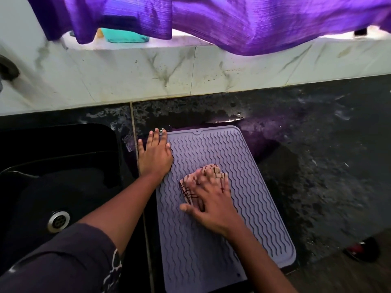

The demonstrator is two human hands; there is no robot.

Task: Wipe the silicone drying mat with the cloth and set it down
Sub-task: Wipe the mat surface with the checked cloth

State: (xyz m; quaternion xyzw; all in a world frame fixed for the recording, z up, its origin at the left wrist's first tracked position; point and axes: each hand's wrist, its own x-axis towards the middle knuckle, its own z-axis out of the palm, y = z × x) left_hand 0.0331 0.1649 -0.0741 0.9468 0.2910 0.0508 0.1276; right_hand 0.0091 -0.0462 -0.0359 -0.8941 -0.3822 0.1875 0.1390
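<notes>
Seemingly flat right hand (211,208) over cloth (186,190)

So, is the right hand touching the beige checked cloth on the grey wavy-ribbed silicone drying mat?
Touching. The head view shows the right hand spread flat over the cloth, pressing it onto the mat.

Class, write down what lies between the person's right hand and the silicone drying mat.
The head view shows a checked cloth there: the right hand presses it flat onto the mat.
</notes>
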